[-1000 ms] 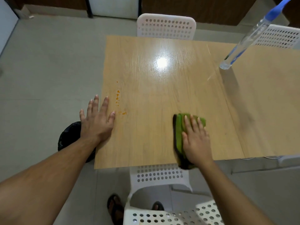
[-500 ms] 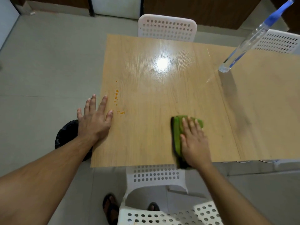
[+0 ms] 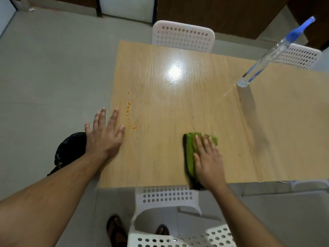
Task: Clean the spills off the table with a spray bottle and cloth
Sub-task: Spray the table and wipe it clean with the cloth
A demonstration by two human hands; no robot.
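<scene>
A folded green cloth [image 3: 190, 154] lies near the front edge of the wooden table [image 3: 160, 157]. My right hand [image 3: 208, 161] is pressed flat on top of it, fingers together. Orange spill spots [image 3: 128, 111] dot the table near its left edge. My left hand [image 3: 103, 134] rests flat on that left edge, fingers spread, just beside the spots and holding nothing. A clear spray bottle [image 3: 263, 59] with a blue nozzle stands at the far right of the table, away from both hands.
White perforated chairs stand at the far side [image 3: 183, 37], the far right [image 3: 297, 57] and in front of me [image 3: 167, 195]. A black bin bag [image 3: 69, 150] sits on the floor left of the table. My sandalled feet [image 3: 115, 229] show below.
My right hand with the cloth has slid slightly to the left along the front edge. The left hand has stayed on the table's left edge.
</scene>
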